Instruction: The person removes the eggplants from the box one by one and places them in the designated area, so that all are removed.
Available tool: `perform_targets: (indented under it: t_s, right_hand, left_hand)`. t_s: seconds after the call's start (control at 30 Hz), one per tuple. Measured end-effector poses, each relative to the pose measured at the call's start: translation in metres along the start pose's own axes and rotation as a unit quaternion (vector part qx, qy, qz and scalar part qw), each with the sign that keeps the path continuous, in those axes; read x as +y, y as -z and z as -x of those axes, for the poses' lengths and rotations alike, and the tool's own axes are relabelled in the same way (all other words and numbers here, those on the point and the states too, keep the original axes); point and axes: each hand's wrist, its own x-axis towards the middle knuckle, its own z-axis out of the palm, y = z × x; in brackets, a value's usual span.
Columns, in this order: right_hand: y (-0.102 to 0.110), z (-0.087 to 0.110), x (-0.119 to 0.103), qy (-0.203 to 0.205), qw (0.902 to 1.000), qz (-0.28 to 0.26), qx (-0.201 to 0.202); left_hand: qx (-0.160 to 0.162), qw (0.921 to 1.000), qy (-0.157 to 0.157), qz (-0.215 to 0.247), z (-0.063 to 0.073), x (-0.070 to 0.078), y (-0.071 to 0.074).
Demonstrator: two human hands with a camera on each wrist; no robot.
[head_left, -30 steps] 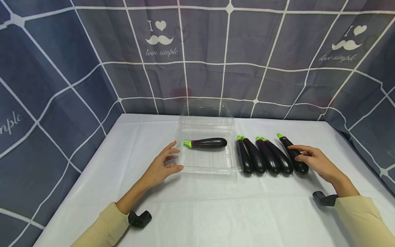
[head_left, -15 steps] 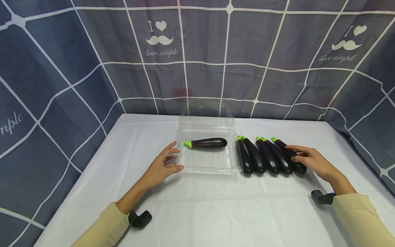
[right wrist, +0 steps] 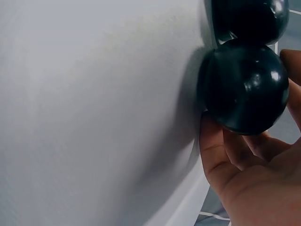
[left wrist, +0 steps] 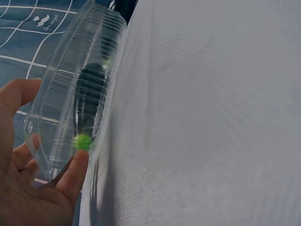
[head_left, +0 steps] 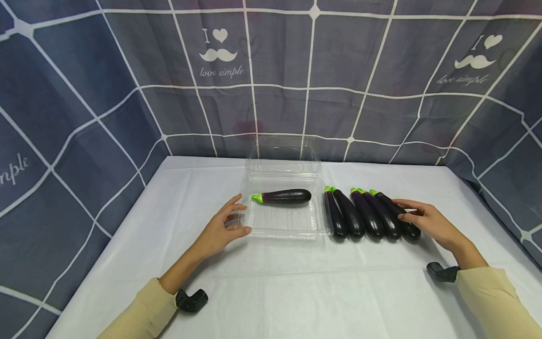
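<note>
A clear plastic clamshell box stands with its lid raised. Inside lies one eggplant, its green stem to the left. My left hand is at the box's left side, fingers spread and touching its wall; the left wrist view shows the fingertips along that wall. To the right of the box, several eggplants lie side by side, stems to the back. My right hand holds the rightmost eggplant near its thick end, which the right wrist view shows against its neighbour.
A white cloth covers the table. Grey checked curtains hang behind it and on both sides. Each wrist carries a black camera mount.
The rightmost eggplant has swung left at its stem end and now lies against the row, with my right hand following slightly left. My left hand and the box stay put.
</note>
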Motion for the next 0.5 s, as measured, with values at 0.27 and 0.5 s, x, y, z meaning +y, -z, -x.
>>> perform_targets:
  t_s: [0.27,0.5]
  right_hand:
    - [0.0007,0.0037,-0.0001,-0.009,0.9999,0.004,0.014]
    - [-0.0001,0.0049,-0.003,0.006,0.9994,0.019,0.029]
  left_hand:
    - [0.0,1.0,-0.001,0.0,-0.0001,0.0013,0.0004]
    - [-0.001,1.0,-0.001,0.002,0.0001,0.0007,0.0006]
